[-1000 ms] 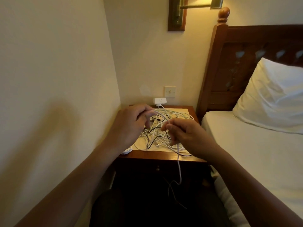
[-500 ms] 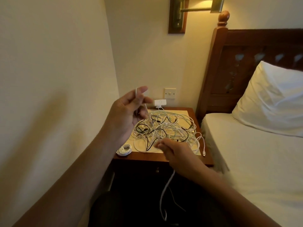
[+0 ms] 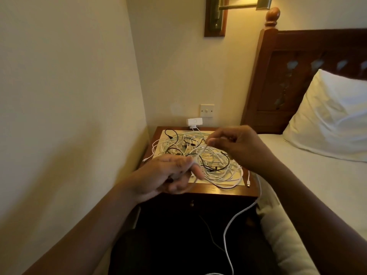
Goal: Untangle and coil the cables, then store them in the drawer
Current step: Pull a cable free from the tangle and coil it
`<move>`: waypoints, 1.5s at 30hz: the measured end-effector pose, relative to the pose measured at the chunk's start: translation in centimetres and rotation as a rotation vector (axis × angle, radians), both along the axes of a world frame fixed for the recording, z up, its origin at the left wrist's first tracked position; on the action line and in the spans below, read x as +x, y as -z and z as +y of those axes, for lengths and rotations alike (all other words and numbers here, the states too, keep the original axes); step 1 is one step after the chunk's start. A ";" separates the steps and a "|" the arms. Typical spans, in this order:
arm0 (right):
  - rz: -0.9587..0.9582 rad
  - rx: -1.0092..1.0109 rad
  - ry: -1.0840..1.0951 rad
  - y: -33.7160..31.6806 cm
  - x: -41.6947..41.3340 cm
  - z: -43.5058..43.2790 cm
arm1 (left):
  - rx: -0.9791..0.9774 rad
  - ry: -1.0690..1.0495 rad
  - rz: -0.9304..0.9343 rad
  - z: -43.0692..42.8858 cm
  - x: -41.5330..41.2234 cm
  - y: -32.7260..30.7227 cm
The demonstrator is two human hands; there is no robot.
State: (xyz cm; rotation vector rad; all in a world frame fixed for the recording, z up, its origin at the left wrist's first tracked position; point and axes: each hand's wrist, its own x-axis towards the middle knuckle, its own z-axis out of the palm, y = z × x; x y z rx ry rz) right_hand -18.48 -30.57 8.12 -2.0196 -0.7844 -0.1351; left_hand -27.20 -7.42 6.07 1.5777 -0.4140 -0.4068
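Left hand (image 3: pixel 166 176): I saw it low over the front left corner of the nightstand (image 3: pixel 218 192), fingers curled round a white cable (image 3: pixel 200 153). Blur kept me from reading the grip finger by finger. Right hand (image 3: pixel 236 146): it was higher, over the right half of the top, with thumb and forefinger pinching the same cable and the other fingers folded. Between the two hands the cable ran as a short straight slant, down to the left.

Tangle (image 3: pixel 216 165): white and black leads lay heaped on a cream mat (image 3: pixel 165 142) that covered most of the top, directly beneath both hands. I could not tell where the held cable joined the heap. One white plug (image 3: pixel 248 183) lay on bare wood at the front right corner. A white line (image 3: pixel 231 221) showed from behind the right wrist, ran off the right edge and hung in a loop before the dark front. I could not tell whether it was the held cable's tail. Drawer (image 3: pixel 192 204): closed, its knob just under the front edge.

Adapter (image 3: pixel 194 121): at the back edge against the wall, with a switch (image 3: pixel 207 110) just above it. Bed (image 3: pixel 307 175): it adjoined the right side, with pillow (image 3: pixel 333 120) and headboard (image 3: pixel 297 76). A lamp (image 3: pixel 215 14) was fixed to the wall above.
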 end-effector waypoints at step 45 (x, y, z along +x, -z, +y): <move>0.281 -0.526 0.013 12.4 0.7 -5.1 | -0.371 -0.307 -0.065 2.3 1.4 -4.1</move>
